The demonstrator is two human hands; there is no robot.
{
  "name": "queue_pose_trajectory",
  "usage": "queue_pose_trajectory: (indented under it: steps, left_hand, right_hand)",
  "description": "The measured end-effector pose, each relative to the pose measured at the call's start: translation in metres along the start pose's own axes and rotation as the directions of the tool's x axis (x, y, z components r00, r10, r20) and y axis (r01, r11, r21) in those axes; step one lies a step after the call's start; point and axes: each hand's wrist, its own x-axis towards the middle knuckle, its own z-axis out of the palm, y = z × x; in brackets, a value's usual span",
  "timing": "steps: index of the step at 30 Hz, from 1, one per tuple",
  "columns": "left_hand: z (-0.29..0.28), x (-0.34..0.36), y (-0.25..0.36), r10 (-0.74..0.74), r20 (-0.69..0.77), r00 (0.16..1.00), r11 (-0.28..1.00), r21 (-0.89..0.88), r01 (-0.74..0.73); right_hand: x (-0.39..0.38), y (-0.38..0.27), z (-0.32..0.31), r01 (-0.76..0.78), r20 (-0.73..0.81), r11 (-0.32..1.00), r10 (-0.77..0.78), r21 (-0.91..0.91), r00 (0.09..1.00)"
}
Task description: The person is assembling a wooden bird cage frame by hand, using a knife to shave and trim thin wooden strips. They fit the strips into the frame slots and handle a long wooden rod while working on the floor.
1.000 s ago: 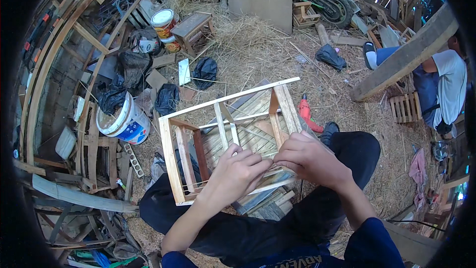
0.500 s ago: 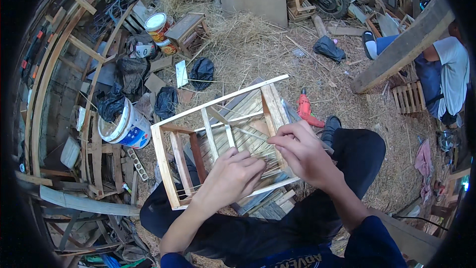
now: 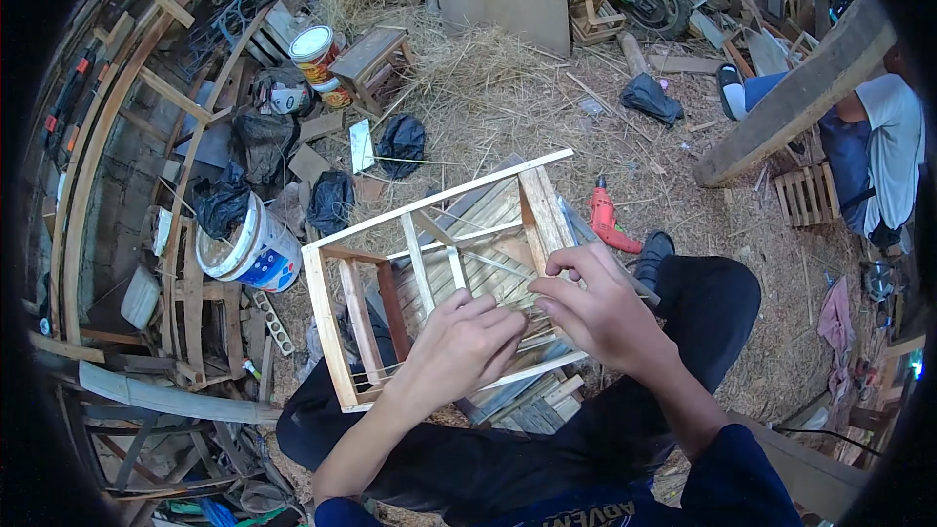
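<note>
Both hands work inside a small wooden frame [image 3: 429,273] that rests on the person's lap, above the straw-covered ground. The left hand [image 3: 467,344] lies curled over the thin slats [image 3: 488,283] near the frame's near edge, and the right hand [image 3: 595,304] pinches what looks like a fine strip by the far right post [image 3: 543,213], fingers nearly closed on it. This looks like fitting slats into the frame; seating the strip would call for steady pressure and careful alignment with its neighbours.

A white bucket [image 3: 246,252] stood at nine o'clock, a red drill [image 3: 604,218] at two, straw [image 3: 508,88] at twelve.
</note>
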Motion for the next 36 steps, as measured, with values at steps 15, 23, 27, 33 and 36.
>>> queue_pose_trajectory:
  steps: [15, 23, 27, 33, 36]
  left_hand:
    - [-0.042, -0.063, -0.007, -0.102, -0.277, 0.955, 0.977, 0.151, 0.148]
    - [-0.046, -0.110, -0.023, -0.247, -0.214, 0.945, 0.967, 0.013, 0.255]
    - [-0.055, -0.115, -0.032, -0.292, -0.135, 0.947, 0.957, -0.050, 0.287]
    - [-0.057, -0.128, -0.042, -0.213, -0.159, 0.964, 0.976, 0.006, 0.217]
    - [-0.053, -0.128, -0.042, -0.228, -0.215, 0.950, 0.973, -0.001, 0.233]
  right_hand:
    - [0.002, -0.007, -0.005, 0.192, 0.147, 0.965, -0.166, -0.181, 0.975]
    - [0.012, -0.027, 0.009, 0.125, 0.211, 0.980, -0.091, -0.155, 0.973]
    - [0.016, -0.027, 0.012, 0.043, 0.232, 0.993, -0.016, -0.113, 0.973]
    - [0.018, -0.031, -0.002, -0.083, 0.330, 0.997, 0.080, -0.005, 0.941]
    - [0.018, -0.031, 0.000, -0.083, 0.334, 0.996, 0.087, -0.028, 0.939]
